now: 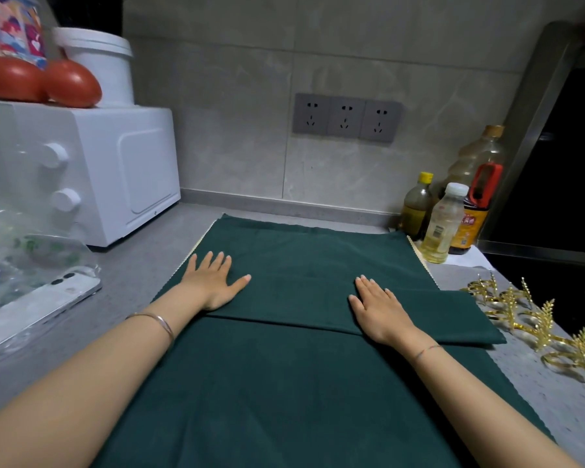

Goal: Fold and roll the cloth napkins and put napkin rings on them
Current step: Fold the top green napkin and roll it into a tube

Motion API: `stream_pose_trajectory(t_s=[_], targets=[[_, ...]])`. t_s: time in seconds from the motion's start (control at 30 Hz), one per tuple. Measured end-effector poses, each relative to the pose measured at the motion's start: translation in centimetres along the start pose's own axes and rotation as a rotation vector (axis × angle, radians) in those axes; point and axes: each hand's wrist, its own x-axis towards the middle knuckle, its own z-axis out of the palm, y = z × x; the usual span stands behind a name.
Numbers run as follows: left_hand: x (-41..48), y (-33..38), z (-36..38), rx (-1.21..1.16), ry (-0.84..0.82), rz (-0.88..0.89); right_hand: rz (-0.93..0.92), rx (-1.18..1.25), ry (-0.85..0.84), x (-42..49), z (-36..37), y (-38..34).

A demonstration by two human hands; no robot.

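Your left hand and right hand both lie flat, fingers straight and slightly spread, pressing on the folded green napkin in the middle of the frame. That band lies across a larger flat green cloth on the grey bench. The gold napkin rings sit in a row at the right edge, near the napkin's end.

Before you, one grey counter. On it:
- a dark green cloth, spread flat at centre
- gold napkin rings, a loose row to your right
- bottles, clustered in the back right corner
- a white oven, back left
- a clear plastic bag, near left, beside what may be a phone
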Motion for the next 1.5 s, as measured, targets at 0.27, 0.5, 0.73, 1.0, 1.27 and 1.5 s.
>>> stream_pose_trajectory(t_s=[0.27,0.5,0.73,1.0,1.27,1.5], targets=[[1.1,5.7,-1.4,-0.215,0.195,0.386,-0.295,0.048,0.129,-3.3,-1.8,-3.6],[3.3,6.2,-1.8,-0.308,-0.010,0.291,-0.523,-0.207,0.181,-4.5,-2.0,-5.8],[2.5,5.0,-1.8,-0.447,0.099,0.415,-0.614,-0.354,0.229,-2.7,-0.6,-5.4],[-2.8,3.6,-3.8,-0.582,-0.204,0.366,-0.837,-0.288,0.346,-3.7,-3.1,-0.4],[-7.6,10.3,-2.4,-0.715,-0.269,0.425,-0.580,-0.096,0.412,-6.1,-3.7,6.6],[-8.1,11.3,-2.8,-0.415,-0.101,0.459,-0.586,0.048,0.259,-10.2,-2.8,5.7]])
